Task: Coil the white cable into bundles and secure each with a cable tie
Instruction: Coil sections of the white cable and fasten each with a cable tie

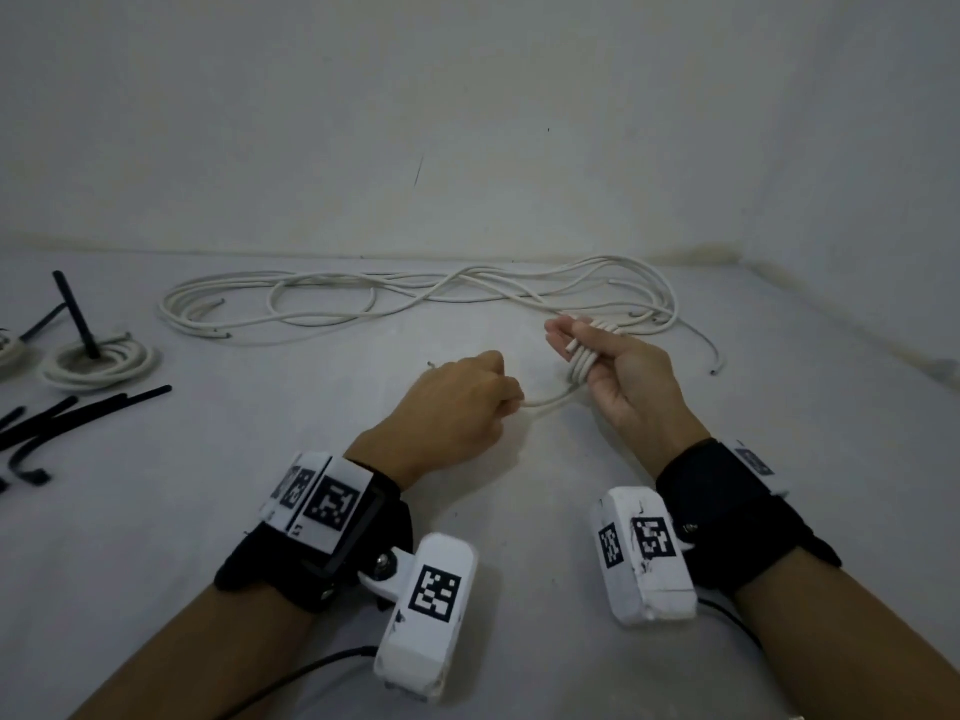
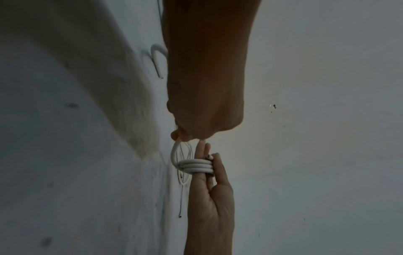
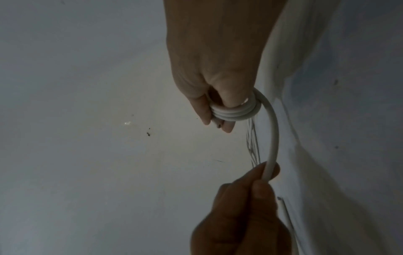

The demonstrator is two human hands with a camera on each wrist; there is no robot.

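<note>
A small coil of white cable is wound round the fingers of my right hand, whose thumb pins the cable's end against them. A short strand runs from the coil to my left hand, a fist gripping it just left of the right hand. The left wrist view shows the coil on the right hand below the left hand. The right wrist view shows the coil, the curved strand and the left hand holding it.
Loose white cable sprawls in loops along the far side of the grey floor, by the wall. At the left lies a finished coil with a black tie standing up from it. Several black cable ties lie near the left edge.
</note>
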